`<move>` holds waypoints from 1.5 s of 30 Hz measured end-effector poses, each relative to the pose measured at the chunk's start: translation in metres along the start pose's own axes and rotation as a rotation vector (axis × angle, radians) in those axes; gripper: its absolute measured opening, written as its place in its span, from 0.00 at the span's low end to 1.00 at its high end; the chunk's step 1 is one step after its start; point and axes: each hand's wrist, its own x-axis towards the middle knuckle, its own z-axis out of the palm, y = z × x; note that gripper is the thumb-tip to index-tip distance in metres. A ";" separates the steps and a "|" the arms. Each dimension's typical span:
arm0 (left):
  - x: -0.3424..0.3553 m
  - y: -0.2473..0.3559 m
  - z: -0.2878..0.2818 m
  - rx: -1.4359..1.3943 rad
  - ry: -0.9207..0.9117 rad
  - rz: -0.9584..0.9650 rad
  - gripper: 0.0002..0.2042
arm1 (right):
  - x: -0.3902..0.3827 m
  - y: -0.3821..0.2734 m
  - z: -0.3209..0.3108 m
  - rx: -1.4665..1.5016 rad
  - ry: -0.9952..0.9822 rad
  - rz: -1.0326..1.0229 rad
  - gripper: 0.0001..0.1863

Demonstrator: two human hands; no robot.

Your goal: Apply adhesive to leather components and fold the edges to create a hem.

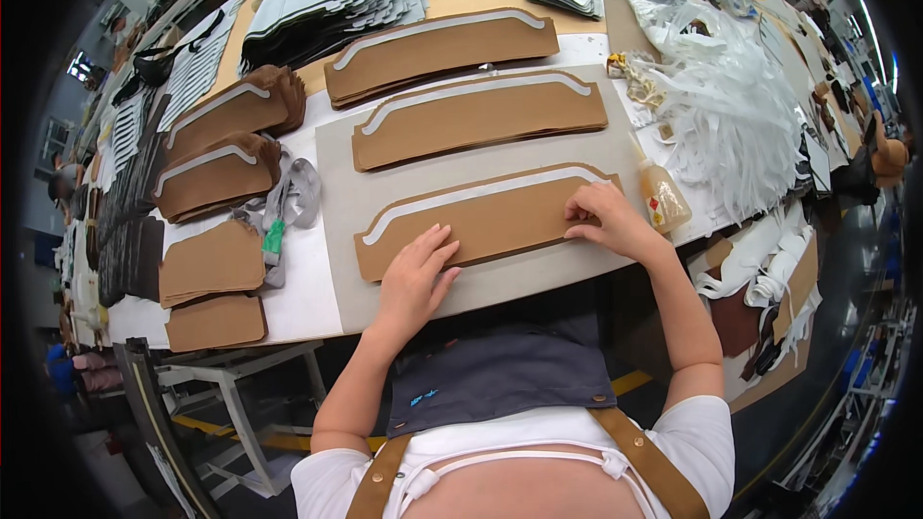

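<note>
Right in front of me lies a stack of long brown panels (481, 221) with a white strip along the curved upper edge. My left hand (415, 277) rests on its left part, fingers stretched out and holding nothing. At the right end, the bent fingers and thumb of my right hand (610, 221) close on the top panel near its edge. Beyond it lie a second strip-edged stack (481, 125) and a third stack (442, 53). All are on a grey board (336, 183).
On the left are smaller brown stacks (213, 259) and a grey ribbon with a green tag (274, 235). A yellowish bottle (663, 197) stands at the right, beside a heap of white strips (731, 115). Grey-white pieces (317, 5) are piled at the back.
</note>
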 end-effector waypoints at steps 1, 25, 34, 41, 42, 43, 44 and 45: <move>0.002 -0.001 -0.001 -0.015 0.007 -0.010 0.17 | 0.002 -0.001 -0.002 -0.032 -0.013 -0.014 0.10; 0.018 0.000 -0.001 -0.037 0.018 0.000 0.16 | 0.002 -0.006 0.006 -0.017 -0.053 -0.085 0.10; 0.023 -0.005 -0.004 -0.058 -0.006 -0.007 0.14 | 0.010 0.003 0.003 0.146 -0.132 -0.001 0.11; 0.023 -0.005 -0.006 -0.054 -0.001 0.003 0.12 | 0.007 0.006 0.008 0.029 -0.056 -0.100 0.08; 0.023 -0.005 -0.006 -0.053 0.003 0.003 0.12 | 0.007 0.006 0.009 0.017 -0.039 -0.118 0.08; 0.024 -0.004 -0.006 -0.050 0.010 0.016 0.11 | 0.006 0.006 0.010 0.007 -0.021 -0.133 0.07; 0.024 -0.004 -0.006 -0.048 0.016 0.029 0.10 | 0.006 0.008 0.010 0.007 -0.021 -0.133 0.07; 0.024 -0.005 -0.006 -0.048 0.016 0.029 0.10 | 0.005 0.010 0.011 0.006 -0.024 -0.132 0.07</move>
